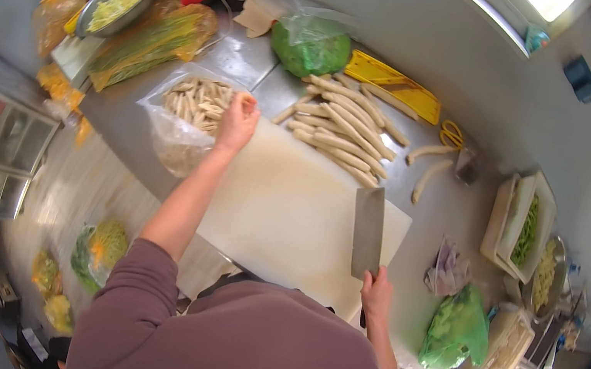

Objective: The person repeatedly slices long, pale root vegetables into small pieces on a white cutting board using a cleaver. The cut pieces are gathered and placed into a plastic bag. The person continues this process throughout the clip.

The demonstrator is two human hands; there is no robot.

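My left hand (238,122) is at the right edge of a clear plastic bag (179,144) full of cut pale pieces (201,101), by the corner of a white cutting board (280,205). Its fingers are bent; whether they pinch the bag's rim cannot be made out. My right hand (375,294) grips a cleaver (367,232) by its handle, with the broad blade over the board's right part. Beyond the board lies a pile of long, pale, peeled roots or stalks (346,128), and two curved ones (430,178) lie apart to the right.
Behind the pile are a green bag (312,49), a yellow slicer (394,86) and yellow-handled scissors (450,134). A steel bowl of shreds (117,8) and bagged green stalks (148,45) stand back left. At right are white tubs (523,223), a crumpled cloth (447,268) and another green bag (456,328).
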